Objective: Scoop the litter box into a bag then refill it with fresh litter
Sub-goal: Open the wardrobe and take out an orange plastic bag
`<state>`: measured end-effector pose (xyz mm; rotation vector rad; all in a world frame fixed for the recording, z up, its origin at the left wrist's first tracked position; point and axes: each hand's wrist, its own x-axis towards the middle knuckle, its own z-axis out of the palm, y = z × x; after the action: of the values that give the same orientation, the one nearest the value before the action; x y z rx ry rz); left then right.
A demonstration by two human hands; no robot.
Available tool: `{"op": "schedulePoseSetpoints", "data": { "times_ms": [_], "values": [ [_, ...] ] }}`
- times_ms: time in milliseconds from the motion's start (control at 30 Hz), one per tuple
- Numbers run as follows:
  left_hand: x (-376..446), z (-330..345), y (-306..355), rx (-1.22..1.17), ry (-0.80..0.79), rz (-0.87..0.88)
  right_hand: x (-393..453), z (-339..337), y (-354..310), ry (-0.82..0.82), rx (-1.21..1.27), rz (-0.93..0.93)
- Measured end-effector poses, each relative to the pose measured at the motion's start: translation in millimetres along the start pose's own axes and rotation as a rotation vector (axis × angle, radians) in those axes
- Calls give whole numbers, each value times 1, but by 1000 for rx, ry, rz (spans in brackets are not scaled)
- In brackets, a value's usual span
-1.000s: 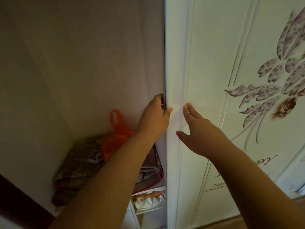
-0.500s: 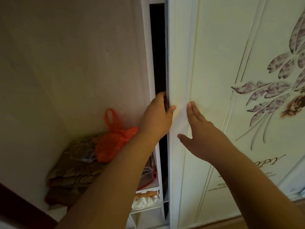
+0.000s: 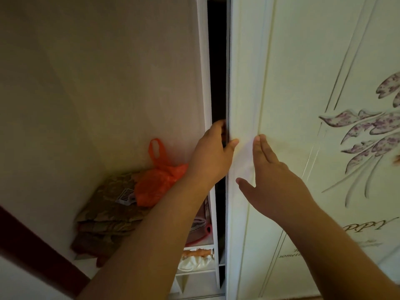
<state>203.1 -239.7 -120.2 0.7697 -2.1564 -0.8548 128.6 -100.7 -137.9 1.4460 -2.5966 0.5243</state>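
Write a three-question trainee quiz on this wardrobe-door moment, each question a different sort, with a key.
1. True or false: the left hand has its fingers hooked round the edge of the sliding door.
2. Multiple choice: the right hand is
A. gripping a handle
B. laid flat on the door face, fingers straight
C. holding the orange bag
3. Fill in: the orange bag lies on a pile of folded ____, left of the dark gap.

Key
1. True.
2. B.
3. Fabric.
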Motion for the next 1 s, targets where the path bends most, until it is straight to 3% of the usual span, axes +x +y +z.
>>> {"op": "schedulePoseSetpoints", "data": {
  "times_ms": [333, 533, 700, 1000],
  "values": [
    [5, 13, 2, 77, 3, 8, 3, 0, 8, 31, 149, -22],
    [-7, 0, -8, 67, -38, 56, 6, -6, -2, 200, 399, -127],
    [-33, -20, -29, 151, -41, 25, 7, 6, -15, 76, 374, -234],
    [-115, -84, -124, 425, -4, -302, 8, 67, -35, -170, 334, -327]
  ]
}}
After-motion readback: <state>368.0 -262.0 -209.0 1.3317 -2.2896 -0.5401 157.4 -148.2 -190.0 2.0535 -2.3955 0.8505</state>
